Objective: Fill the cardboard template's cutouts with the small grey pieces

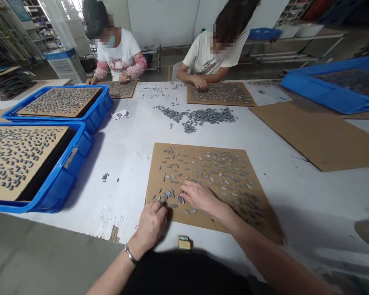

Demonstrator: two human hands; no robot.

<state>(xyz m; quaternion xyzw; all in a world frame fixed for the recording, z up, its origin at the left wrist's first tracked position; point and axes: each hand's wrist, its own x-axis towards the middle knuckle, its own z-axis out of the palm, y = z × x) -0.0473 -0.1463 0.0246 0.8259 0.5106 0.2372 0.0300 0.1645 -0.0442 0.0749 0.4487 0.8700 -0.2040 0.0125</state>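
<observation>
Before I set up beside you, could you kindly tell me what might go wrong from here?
The right forearm lies across the cardboard sheet, so it could brush the loose grey pieces beside it out of place.

The left hand is at the sheet's edge, next to a tight cluster of pieces; a slip might push some off.

The small yellow-and-green block sits close to the person's dark clothing and could get knocked.

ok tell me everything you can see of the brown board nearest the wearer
The brown board looks like thin cardboard or fibreboard, four-cornered, flat on the white table. Small grey leaf-shaped pieces are spread across it. The right hand is over it, the left hand at its near left corner; whether either touches it is unclear.
</observation>
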